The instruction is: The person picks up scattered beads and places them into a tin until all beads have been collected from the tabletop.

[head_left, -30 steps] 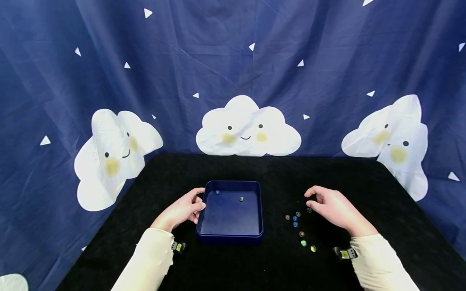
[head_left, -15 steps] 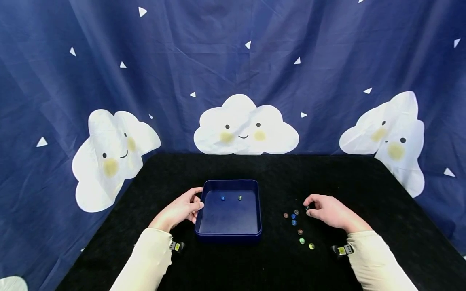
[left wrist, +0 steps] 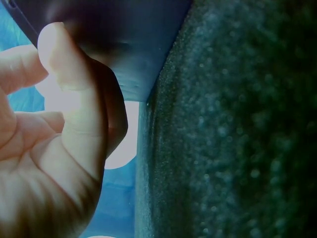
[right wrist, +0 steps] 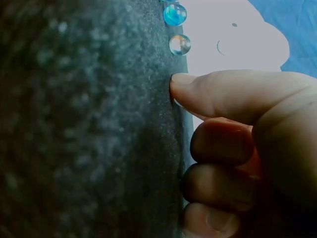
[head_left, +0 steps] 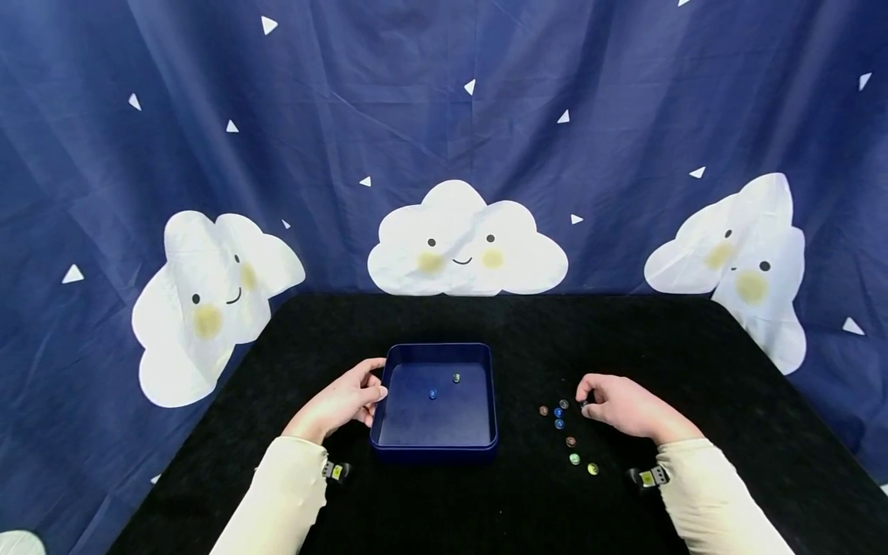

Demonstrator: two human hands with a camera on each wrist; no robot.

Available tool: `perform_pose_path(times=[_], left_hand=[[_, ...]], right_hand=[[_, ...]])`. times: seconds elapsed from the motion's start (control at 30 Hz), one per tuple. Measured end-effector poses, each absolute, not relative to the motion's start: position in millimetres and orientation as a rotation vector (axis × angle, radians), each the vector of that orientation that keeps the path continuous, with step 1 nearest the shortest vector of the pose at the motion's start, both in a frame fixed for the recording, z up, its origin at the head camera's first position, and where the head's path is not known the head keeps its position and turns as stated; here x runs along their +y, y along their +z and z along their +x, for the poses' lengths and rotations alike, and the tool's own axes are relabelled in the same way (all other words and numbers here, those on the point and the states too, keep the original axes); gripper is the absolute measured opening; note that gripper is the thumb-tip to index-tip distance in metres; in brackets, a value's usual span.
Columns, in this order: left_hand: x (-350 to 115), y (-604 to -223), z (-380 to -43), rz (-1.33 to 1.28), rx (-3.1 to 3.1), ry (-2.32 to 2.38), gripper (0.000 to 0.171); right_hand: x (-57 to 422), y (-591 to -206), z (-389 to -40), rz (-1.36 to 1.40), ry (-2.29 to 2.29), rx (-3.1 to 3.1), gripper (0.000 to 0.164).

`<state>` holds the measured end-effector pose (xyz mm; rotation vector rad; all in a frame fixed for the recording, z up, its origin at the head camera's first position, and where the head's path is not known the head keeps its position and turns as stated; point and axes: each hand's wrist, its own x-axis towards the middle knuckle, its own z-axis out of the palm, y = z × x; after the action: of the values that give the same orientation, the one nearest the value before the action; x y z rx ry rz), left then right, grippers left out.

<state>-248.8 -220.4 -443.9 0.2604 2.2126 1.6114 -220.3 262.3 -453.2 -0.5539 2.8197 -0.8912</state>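
Only the head view shows me two marbles (head_left: 433,394) inside the navy tray (head_left: 433,420). Left hand (head_left: 340,402) grips the tray; right hand (head_left: 633,405) pinches another marble (head_left: 584,403). Surface: black cloth (head_left: 430,509); behind: cloud-print curtain (head_left: 409,100).

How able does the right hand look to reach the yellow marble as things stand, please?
Probably yes: the yellow marble lies near the right hand on the black surface, with nothing visible between them, though that hand seems busy pinching another marble.
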Motion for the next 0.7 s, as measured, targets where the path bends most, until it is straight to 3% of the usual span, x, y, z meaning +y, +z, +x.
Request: perform_pose_path(times=[0.7], left_hand=[[-220, -446, -248, 0.258, 2.224, 1.615, 0.059]], right_hand=[[246, -437, -215, -0.615, -0.864, 2.876, 0.014]])
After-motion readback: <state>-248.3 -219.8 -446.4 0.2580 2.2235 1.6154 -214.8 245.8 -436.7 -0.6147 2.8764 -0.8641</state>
